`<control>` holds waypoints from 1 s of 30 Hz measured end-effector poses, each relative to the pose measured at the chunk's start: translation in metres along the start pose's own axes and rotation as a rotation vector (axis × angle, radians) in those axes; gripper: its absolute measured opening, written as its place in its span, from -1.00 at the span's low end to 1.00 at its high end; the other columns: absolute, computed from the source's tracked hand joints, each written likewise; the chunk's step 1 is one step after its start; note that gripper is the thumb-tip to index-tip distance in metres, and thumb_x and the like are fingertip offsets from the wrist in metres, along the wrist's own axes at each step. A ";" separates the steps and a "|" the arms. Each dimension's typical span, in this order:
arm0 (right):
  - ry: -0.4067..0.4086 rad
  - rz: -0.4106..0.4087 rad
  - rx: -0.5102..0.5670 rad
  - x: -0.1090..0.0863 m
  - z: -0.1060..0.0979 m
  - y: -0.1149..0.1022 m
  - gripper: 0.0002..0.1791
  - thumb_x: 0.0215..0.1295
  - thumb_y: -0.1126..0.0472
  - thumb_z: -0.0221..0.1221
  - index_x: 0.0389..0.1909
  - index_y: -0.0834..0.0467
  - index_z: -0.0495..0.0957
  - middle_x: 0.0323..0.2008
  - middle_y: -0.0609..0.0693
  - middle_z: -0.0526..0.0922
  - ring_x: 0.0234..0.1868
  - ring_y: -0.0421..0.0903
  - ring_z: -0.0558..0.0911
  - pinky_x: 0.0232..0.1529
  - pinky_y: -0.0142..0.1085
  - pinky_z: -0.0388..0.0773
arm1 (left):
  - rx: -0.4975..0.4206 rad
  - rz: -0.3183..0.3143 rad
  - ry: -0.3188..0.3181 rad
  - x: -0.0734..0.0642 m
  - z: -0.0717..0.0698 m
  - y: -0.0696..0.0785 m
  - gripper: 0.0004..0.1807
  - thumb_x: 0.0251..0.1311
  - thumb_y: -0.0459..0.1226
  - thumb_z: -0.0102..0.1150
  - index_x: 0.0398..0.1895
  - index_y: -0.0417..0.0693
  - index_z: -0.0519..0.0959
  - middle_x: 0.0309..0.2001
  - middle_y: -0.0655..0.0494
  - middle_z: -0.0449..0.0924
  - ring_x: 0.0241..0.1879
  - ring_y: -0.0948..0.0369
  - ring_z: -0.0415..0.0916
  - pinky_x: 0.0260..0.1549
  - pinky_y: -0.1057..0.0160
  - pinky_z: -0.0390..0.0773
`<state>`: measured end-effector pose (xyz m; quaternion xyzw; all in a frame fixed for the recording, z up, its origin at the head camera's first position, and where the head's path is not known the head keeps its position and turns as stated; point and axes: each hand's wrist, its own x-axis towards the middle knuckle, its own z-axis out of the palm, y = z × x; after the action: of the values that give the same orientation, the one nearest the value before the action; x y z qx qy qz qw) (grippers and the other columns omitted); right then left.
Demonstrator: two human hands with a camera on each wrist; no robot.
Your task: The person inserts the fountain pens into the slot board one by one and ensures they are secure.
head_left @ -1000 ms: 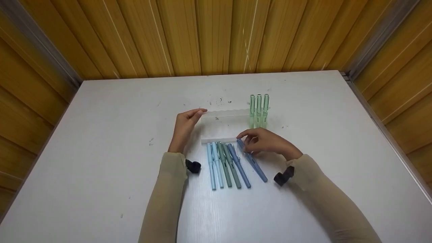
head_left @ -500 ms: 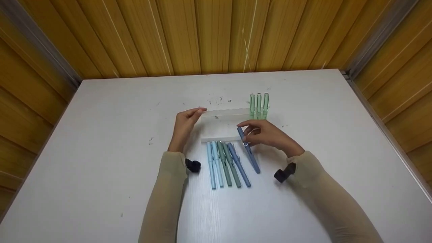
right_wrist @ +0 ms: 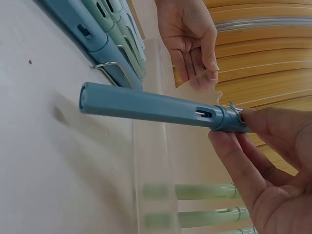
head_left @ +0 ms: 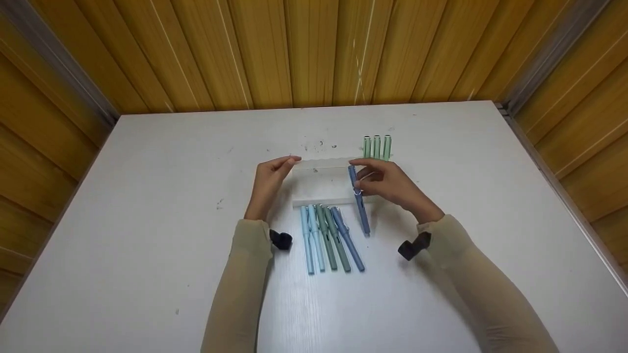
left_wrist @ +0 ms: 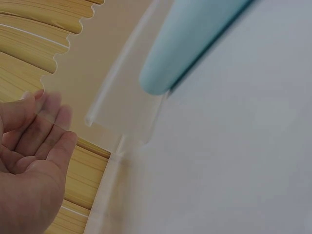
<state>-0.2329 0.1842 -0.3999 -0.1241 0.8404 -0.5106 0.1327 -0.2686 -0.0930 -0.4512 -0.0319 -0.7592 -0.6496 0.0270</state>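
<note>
My left hand [head_left: 269, 184] pinches the upper left corner of a clear pen stand [head_left: 321, 202] with a scalloped top edge; the left wrist view shows the thumb and fingers around this clear sheet [left_wrist: 73, 73]. A blue fountain pen [head_left: 363, 215] is in my right hand [head_left: 392, 186], pinched by its capped end between thumb and fingers. It hangs tilted over the stand's front, barrel end lower and towards me. In the right wrist view the pen's barrel [right_wrist: 146, 107] is off the table. Behind the right hand, three light green pens [head_left: 377, 147] lean in the stand's right end, partly hidden.
In front of the stand lie two light blue pens [head_left: 309, 245], two dark green pens [head_left: 334, 245] and another blue pen [head_left: 351, 245], side by side. The white table [head_left: 147, 220] runs back to a yellow wood-plank wall [head_left: 314, 54].
My right hand has lifted the blue pen from the table and carried it away from me, towards the stand, turning it more upright. The left hand stays at the stand's corner.
</note>
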 end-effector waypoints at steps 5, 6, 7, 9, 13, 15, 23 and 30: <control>0.047 -0.047 -0.003 0.001 -0.002 -0.006 -0.46 0.26 0.27 0.24 0.27 0.01 0.43 -0.03 0.17 0.57 -0.07 0.01 0.63 -0.13 -0.27 0.65 | -0.023 0.005 -0.003 0.000 0.000 -0.001 -0.70 0.32 -0.11 0.13 -0.07 -0.11 0.68 0.04 0.01 0.66 0.19 0.16 0.49 0.26 0.10 0.36; 0.056 -0.051 -0.008 0.002 -0.002 -0.008 -0.47 0.26 0.28 0.23 0.27 0.01 0.43 -0.02 0.17 0.58 -0.06 0.02 0.63 -0.13 -0.28 0.65 | -0.023 0.006 -0.003 0.000 0.000 -0.001 -0.69 0.32 -0.11 0.13 -0.07 -0.11 0.68 0.04 0.01 0.66 0.18 0.16 0.49 0.26 0.10 0.36; 0.064 -0.057 -0.015 0.002 -0.003 -0.009 -0.47 0.27 0.28 0.23 0.27 0.01 0.44 -0.02 0.17 0.58 -0.05 0.02 0.63 -0.13 -0.29 0.65 | -0.022 0.010 -0.003 0.000 0.000 -0.001 -0.69 0.32 -0.11 0.13 -0.07 -0.12 0.68 0.04 0.00 0.66 0.18 0.16 0.50 0.26 0.09 0.37; 0.083 -0.071 -0.023 0.003 -0.003 -0.011 -0.48 0.28 0.28 0.22 0.27 0.01 0.44 -0.02 0.16 0.58 -0.04 0.03 0.63 -0.13 -0.29 0.65 | -0.017 0.016 -0.002 0.001 0.000 -0.002 -0.68 0.32 -0.11 0.13 -0.07 -0.12 0.68 0.03 -0.01 0.66 0.17 0.15 0.51 0.25 0.09 0.37; 0.134 -0.109 -0.024 0.004 -0.004 -0.014 -0.48 0.28 0.28 0.22 0.27 0.00 0.43 -0.04 0.15 0.59 -0.04 0.01 0.64 -0.13 -0.33 0.64 | -0.006 0.015 0.003 0.001 0.000 -0.003 -0.68 0.32 -0.09 0.13 -0.07 -0.10 0.68 0.03 0.00 0.66 0.17 0.14 0.51 0.26 0.09 0.37; 0.165 -0.130 -0.015 0.004 -0.003 -0.016 -0.48 0.28 0.28 0.23 0.27 -0.01 0.44 -0.06 0.14 0.60 -0.06 -0.01 0.65 -0.13 -0.35 0.64 | -0.004 0.014 0.004 0.001 0.000 -0.004 -0.68 0.31 -0.09 0.14 -0.07 -0.10 0.68 0.04 0.00 0.66 0.18 0.14 0.50 0.26 0.08 0.37; 0.290 -0.205 0.050 0.006 -0.002 -0.017 -0.50 0.29 0.33 0.19 0.26 0.05 0.45 -0.08 0.13 0.60 -0.13 -0.09 0.66 -0.12 -0.39 0.62 | 0.000 0.009 0.006 0.001 0.000 -0.004 -0.69 0.32 -0.10 0.13 -0.07 -0.10 0.68 0.04 0.00 0.66 0.18 0.13 0.50 0.27 0.07 0.36; 0.389 -0.274 0.062 0.010 0.000 -0.016 -0.50 0.26 0.39 0.20 0.23 0.10 0.47 -0.11 0.12 0.60 -0.15 -0.14 0.66 -0.14 -0.44 0.62 | -0.003 0.013 -0.001 0.000 -0.001 -0.004 -0.67 0.29 -0.06 0.16 -0.07 -0.07 0.69 0.05 0.03 0.65 0.19 0.16 0.48 0.26 0.07 0.36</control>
<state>-0.2410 0.1737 -0.3871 -0.1320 0.8095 -0.5635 -0.0986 -0.2691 -0.0942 -0.4551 -0.0371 -0.7579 -0.6506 0.0309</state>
